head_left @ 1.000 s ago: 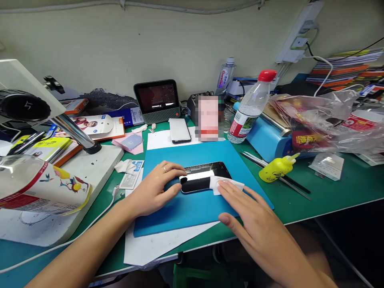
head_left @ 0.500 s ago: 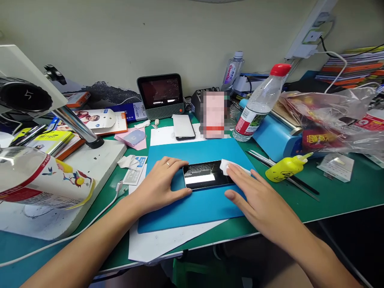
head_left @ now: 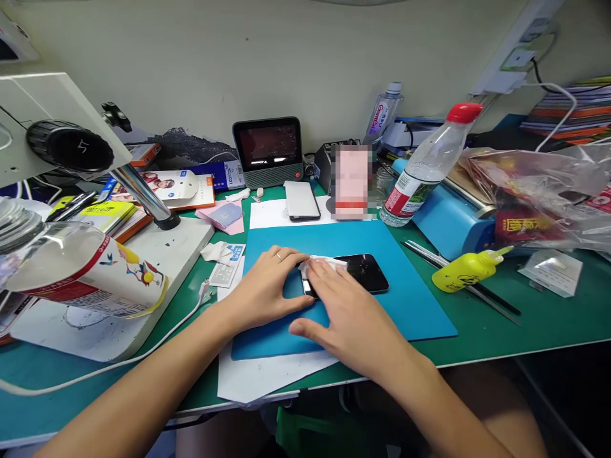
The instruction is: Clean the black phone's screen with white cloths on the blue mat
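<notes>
I look down at a green counter (head_left: 506, 343) that is full of stuff, with a pale wall (head_left: 191, 63) behind it. A blue mat (head_left: 277, 242) lies on the counter, with white paper (head_left: 267, 378) poking out under its near edge. At the back I see a small screen (head_left: 268, 145). A bottle with a red cap (head_left: 413, 184) stands to the right, and a yellow squeeze bottle (head_left: 463, 272) lies nearer to me.

The phone (head_left: 370, 273) lies flat on the blue mat, shiny dark side up. Its long side runs from left to right, and its short ends face the two sides. I can't tell which end is its top.

The left hand (head_left: 272, 283) comes in low, palm down. Its thumb and first finger are apart, with the phone's left end held between them. The right hand (head_left: 348, 312) reaches in from the lower right, flat and palm down. Its fingers are close together and press a white cloth (head_left: 337, 261) on the left part of the phone. Its thumb sticks out to the left, away from the other fingers.
</notes>
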Demonstrator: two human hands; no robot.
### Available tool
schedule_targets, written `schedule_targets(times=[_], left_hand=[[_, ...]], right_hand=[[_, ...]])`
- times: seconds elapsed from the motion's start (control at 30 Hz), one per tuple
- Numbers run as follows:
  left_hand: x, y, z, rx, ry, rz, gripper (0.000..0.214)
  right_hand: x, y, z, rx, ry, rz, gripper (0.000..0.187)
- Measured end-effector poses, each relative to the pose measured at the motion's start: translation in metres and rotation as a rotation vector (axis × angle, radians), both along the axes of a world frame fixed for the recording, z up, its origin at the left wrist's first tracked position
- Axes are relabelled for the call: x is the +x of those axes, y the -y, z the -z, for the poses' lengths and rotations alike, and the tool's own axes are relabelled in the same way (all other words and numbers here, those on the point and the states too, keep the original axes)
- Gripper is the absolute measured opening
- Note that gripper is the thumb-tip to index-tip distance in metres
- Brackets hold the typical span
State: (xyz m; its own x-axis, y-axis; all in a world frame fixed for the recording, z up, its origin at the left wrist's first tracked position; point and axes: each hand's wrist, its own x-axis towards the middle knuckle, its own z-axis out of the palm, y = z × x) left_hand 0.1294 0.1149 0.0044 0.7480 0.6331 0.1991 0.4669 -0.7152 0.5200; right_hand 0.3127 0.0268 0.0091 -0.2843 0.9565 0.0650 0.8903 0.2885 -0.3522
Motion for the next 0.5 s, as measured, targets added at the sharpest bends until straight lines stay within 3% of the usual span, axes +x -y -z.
schedule_targets(times=[0.13, 0.37, 0.5], left_hand=[[0.0, 0.0, 0.0, 0.001, 0.012, 0.012, 0.049], [-0.001, 0.0, 0.001, 0.021, 0.012, 0.011, 0.052], [-0.002, 0.0, 0.002, 0.019, 0.005, 0.004, 0.058]], right_hand=[[-0.007, -0.002, -0.001, 0.01, -0.039, -0.027, 0.096], [-0.004, 0.021, 0.001, 0.051, -0.024, -0.056, 0.088], [0.009, 0.028, 0.002, 0.055, 0.002, -0.076, 0.074]])
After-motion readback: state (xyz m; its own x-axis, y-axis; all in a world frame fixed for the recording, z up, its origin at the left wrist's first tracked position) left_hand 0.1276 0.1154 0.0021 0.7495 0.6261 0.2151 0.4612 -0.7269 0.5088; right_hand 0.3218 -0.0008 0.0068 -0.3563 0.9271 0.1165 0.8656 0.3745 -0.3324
